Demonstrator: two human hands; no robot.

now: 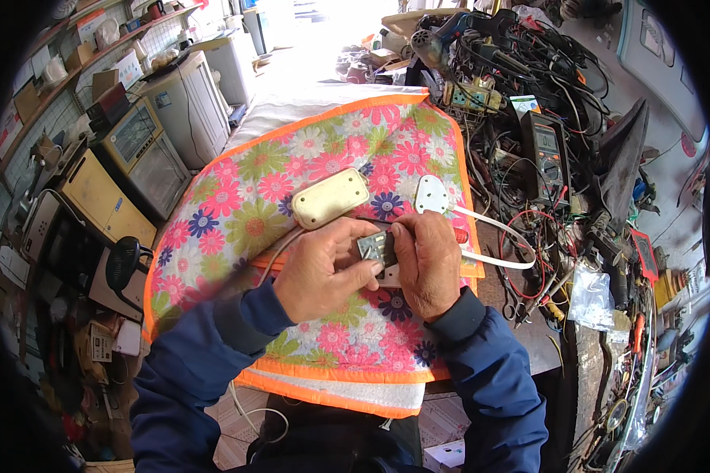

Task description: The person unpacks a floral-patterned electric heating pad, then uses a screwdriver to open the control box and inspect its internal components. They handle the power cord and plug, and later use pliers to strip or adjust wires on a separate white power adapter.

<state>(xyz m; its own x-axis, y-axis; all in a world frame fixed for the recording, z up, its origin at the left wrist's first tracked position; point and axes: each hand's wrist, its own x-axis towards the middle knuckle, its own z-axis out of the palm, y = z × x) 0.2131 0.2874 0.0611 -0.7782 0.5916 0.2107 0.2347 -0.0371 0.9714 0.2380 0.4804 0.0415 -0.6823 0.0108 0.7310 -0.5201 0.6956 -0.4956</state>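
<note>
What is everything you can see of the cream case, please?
The cream case is elongated, round-cornered, plastic-looking, with small dark spots near its corners. It lies slantwise on the flowered cloth, right end farther away. A greyish cord leads off by its left end. Whether the left grip, close by, touches it is unclear.

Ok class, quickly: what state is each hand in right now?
Left hand: closed, holding a small dark rectangular piece between thumb and fingers.
Right hand: closed, holding the same piece at its right end.
</note>
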